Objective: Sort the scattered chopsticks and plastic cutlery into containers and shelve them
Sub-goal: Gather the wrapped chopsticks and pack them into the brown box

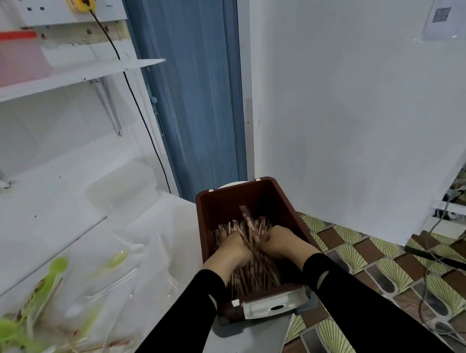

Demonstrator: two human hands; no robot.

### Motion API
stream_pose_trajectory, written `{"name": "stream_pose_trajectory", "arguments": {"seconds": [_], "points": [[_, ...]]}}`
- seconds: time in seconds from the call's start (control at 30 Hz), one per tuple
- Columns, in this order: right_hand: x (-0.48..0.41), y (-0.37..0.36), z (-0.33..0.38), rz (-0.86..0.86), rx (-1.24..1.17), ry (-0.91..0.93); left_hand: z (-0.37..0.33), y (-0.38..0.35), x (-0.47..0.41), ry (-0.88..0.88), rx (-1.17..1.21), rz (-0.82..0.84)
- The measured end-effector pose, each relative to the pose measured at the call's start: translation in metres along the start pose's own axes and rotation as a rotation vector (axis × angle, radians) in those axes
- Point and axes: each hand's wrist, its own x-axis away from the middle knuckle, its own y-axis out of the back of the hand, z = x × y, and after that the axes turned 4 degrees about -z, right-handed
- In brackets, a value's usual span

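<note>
Left hand [231, 249] and right hand [281, 242] grip slender chopsticks [250, 277].

A black cable [141, 114] hangs from a yellow plug [80, 1] beside the blue door [201, 94].

I see a white wall [346, 94] ahead, a blue door [204, 93] left of it, a bracketed white shelf [60, 79] farther left, and green-brown patterned floor tiles [378, 276].

Lone head-worn wide-angle view, steeply forward and down, close over the brown bin [279, 200].
</note>
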Motion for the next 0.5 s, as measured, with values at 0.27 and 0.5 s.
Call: {"name": "stream_pose_trajectory", "arguments": {"seconds": [0.27, 0.5], "points": [[0.011, -0.004, 0.005, 0.38, 0.263, 0.008, 0.0, 0.002, 0.003, 0.041, -0.048, 0.045], [0.024, 0.007, 0.013, 0.261, 0.107, 0.087, -0.001, -0.001, 0.004, 0.021, -0.198, 0.13]]}}
